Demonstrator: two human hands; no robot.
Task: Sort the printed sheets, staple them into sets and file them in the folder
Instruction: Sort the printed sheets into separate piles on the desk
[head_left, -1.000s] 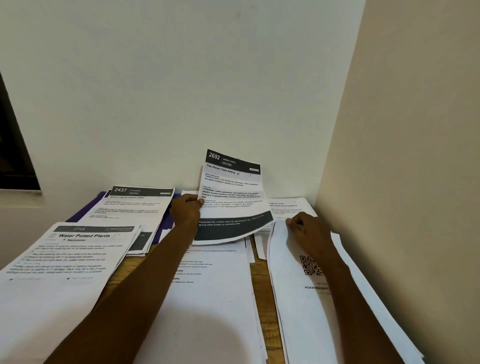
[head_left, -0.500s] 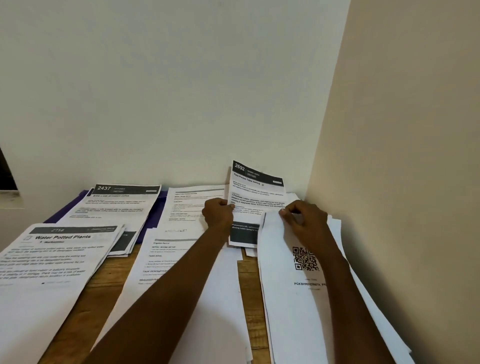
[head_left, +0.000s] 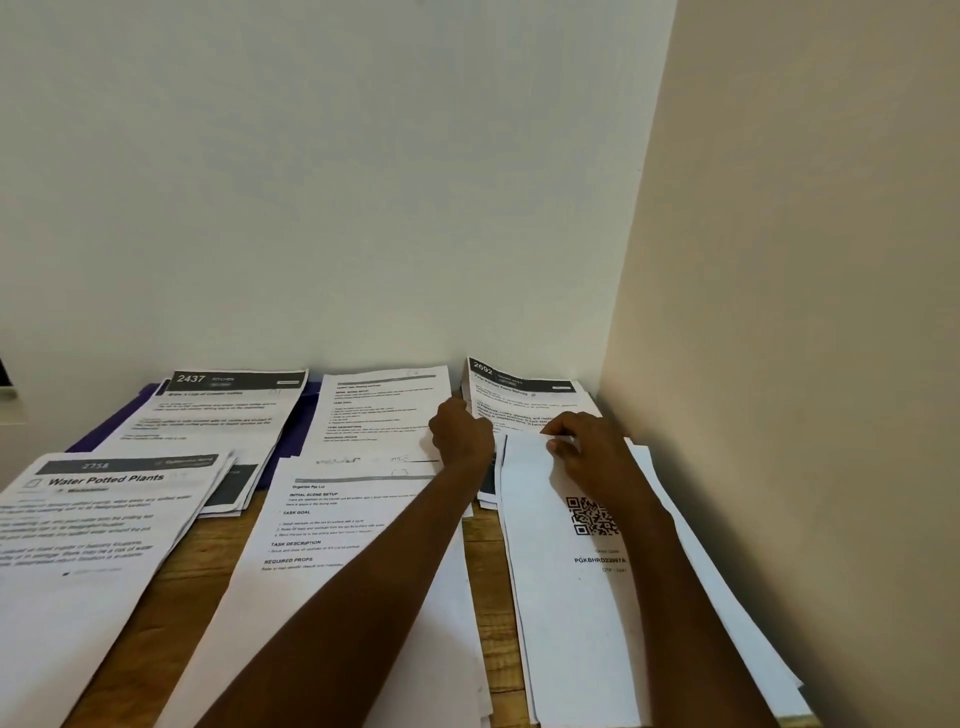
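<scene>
Wood-grain tabletop set into a wall corner, mostly covered by printed sheets. Head view, both forearms reaching toward the far right corner.

Left hand: grip closed on the left edge of the sheet headed "2692". That sheet lies at the far right corner of the tabletop, its top edge against the back wall, and runs from the left hand rightward and away. Its lower part passes under the QR-code sheet.

Right hand: fingertips pinched together on the top edge of the QR-code sheet, which is lifted slightly there. This sheet tops a stack along the right edge of the tabletop and extends from the hand toward the near edge.

Other sheets:
- "2437" sheet, far left, lying on a purple folder that shows beside and behind it.
- "Water Potted Plants" sheet, near left, overlapping the lower corner of the 2437 stack.
- Plain text sheet, far centre, just left of the left hand.
- Sheet with "TASK GOAL" heading, near centre, under the left forearm.

Small print on most sheets too blurred to read.
</scene>
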